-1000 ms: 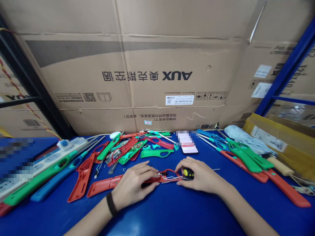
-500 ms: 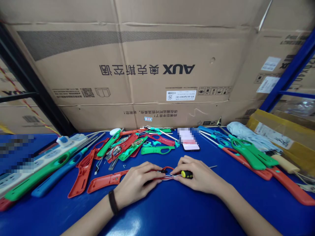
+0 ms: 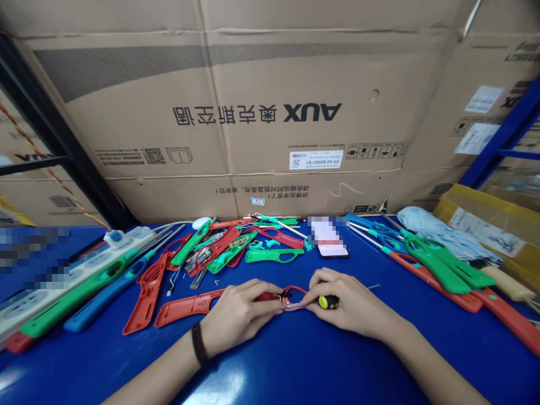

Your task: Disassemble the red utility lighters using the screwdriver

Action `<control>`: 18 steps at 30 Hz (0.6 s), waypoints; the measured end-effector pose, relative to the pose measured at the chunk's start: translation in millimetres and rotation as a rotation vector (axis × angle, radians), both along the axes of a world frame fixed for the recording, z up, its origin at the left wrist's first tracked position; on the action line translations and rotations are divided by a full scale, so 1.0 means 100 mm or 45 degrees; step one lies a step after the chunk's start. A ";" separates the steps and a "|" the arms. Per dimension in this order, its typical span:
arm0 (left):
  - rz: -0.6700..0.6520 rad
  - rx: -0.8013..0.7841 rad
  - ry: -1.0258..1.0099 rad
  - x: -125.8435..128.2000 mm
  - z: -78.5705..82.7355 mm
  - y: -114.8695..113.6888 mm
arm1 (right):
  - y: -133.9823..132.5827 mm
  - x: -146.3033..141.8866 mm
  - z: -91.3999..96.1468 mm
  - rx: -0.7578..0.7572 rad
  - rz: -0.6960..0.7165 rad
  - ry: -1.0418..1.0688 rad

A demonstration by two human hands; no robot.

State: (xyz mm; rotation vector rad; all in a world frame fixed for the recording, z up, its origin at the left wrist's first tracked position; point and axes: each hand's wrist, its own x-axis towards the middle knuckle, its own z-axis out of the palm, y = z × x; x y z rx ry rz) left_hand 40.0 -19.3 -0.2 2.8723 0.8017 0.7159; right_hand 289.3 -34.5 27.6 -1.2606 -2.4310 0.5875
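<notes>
My left hand [image 3: 240, 309] is closed, its fingertips pinching a red lighter casing half [image 3: 298, 290] with a small black part and thin wires [image 3: 293, 306] in it. Facing it, my right hand [image 3: 348, 304] has thumb and forefinger together at the wires and the casing's right end. Tucked in that same hand is a screwdriver [image 3: 328, 302] with a yellow and black handle; its thin shaft points right, away from the casing. Another red casing half [image 3: 185, 308] lies on the table just left of my left hand.
Red and green casing pieces and lighter parts [image 3: 228, 247] are heaped behind my hands, beside a phone [image 3: 333, 247]. Whole long lighters lie left, by a power strip [image 3: 80, 275], and right, by a folded umbrella [image 3: 447, 233]. A large cardboard box [image 3: 253, 73] closes off the back.
The whole view has shifted slightly. My right fingertips have moved closer to the casing's end, and less of the wires shows between my hands. Both grips stay closed.
</notes>
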 end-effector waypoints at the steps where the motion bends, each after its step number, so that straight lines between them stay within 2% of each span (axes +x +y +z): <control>1: 0.004 -0.013 -0.014 0.00 0.00 0.00 | -0.01 -0.01 0.00 0.000 -0.011 0.014; 5: 0.010 -0.082 -0.062 0.01 0.01 0.01 | -0.02 -0.06 0.00 0.002 -0.036 0.043; 12: 0.021 -0.177 -0.081 0.04 0.04 0.00 | 0.02 -0.05 -0.01 -0.008 0.050 0.037; 18: 0.061 -0.225 -0.010 0.08 0.11 -0.03 | 0.05 -0.09 -0.01 -0.035 -0.009 -0.006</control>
